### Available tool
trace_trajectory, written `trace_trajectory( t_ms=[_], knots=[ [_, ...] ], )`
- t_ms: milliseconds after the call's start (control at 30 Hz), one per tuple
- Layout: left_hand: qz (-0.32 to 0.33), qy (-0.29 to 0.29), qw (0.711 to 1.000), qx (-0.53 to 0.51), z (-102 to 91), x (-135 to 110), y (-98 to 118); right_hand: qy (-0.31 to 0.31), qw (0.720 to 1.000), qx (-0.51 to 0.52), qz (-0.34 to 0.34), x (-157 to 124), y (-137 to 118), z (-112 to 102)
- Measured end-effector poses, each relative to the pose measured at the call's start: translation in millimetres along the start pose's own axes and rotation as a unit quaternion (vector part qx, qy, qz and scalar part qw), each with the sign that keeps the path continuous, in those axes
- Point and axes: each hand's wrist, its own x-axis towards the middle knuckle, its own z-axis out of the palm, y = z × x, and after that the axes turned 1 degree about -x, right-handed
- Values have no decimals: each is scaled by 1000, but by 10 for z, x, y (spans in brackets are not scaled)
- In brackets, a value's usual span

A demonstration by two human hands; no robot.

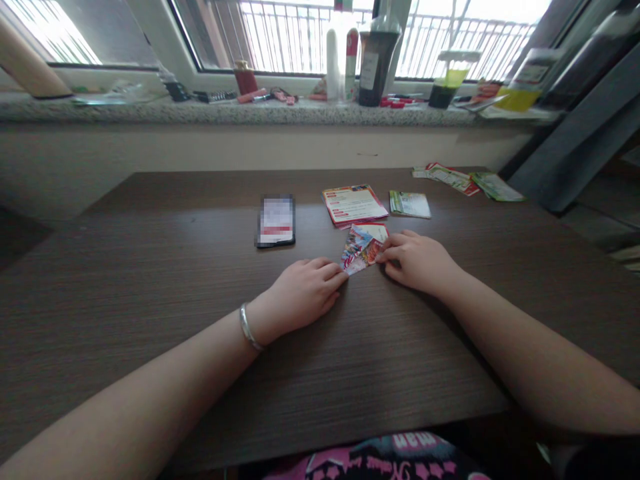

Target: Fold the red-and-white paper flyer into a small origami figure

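A colourful printed paper card [364, 249], partly folded over, lies on the brown table between my hands. My left hand [307, 293], with a silver bangle at its wrist, presses its fingertips on the card's lower left corner. At the card's right edge, the fingers of my right hand [417, 261] are closed on the paper, the thumb below. Just behind the folded card sits a stack of printed cards [354, 204] with red borders. A smaller green and white stack [410, 205] rests to its right.
A phone [277, 221] lies left of the cards. Several folded papers [463, 181] are at the table's far right corner. Bottles, including a dark one [376, 63], and small items line the granite windowsill [240, 115]. A grey curtain [580, 147] hangs at right.
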Motion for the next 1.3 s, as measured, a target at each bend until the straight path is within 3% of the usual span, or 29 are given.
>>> trace_trajectory(
  t_ms=[433,1067,1200,1300],
  knots=[
    [2,-1,1000,1,36,-9,-17,-31,996,18,79,-23,167,24],
    [-1,-5,1000,1,35,-18,-19,-62,988,-34,136,-27,201,-4],
    [-6,-6,1000,-2,49,-23,-30,-54,988,-66,130,-46,195,-3],
    [-9,-1,1000,-1,55,-25,-44,-13,992,-77,102,-56,123,-19]
  ],
)
